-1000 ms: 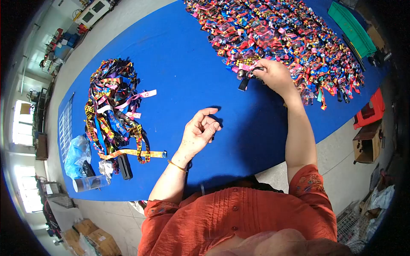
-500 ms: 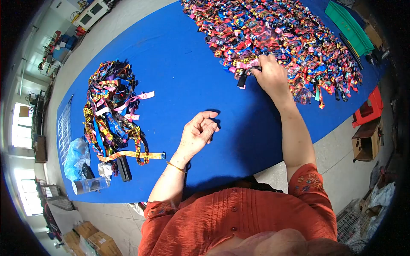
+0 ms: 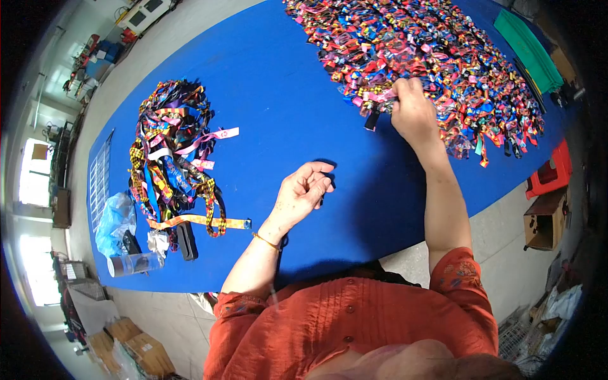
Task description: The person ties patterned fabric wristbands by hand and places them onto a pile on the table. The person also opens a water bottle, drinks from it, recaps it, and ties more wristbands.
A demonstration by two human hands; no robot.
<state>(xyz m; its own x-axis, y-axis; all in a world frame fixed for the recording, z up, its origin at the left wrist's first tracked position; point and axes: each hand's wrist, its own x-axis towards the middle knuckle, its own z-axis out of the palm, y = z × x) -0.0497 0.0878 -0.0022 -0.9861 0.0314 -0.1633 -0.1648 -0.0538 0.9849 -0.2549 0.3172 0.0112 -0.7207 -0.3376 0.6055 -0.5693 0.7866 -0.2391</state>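
Observation:
My right hand [image 3: 415, 114] is at the near edge of a wide spread of short patterned ribbon loops [image 3: 392, 47]. Its fingers are pinched down on a ribbon loop, mostly hidden under the fingertips. Just left of them, a pink loop [image 3: 379, 97] and a black ribbon end [image 3: 372, 121] stick out of the spread. Over the bare blue cloth, my left hand [image 3: 304, 193] is held with curled fingers, thumb against the index finger. Whatever it may hold is too small or dark to make out. Left of it lies a tangled heap of long patterned ribbon straps [image 3: 171, 139].
Beside the heap are a black case [image 3: 187, 241], a clear bottle [image 3: 136, 264], a blue plastic bag [image 3: 116, 221] and a white wire rack [image 3: 100, 177]. A green bin [image 3: 529, 47] stands at the far right, with a red stool [image 3: 551, 171] and an open carton [image 3: 543, 221] beyond the table edge.
The whole view has shifted slightly, so the table items appear further right. My right fingers have moved a little off the black ribbon end. My left hand keeps its curled pose.

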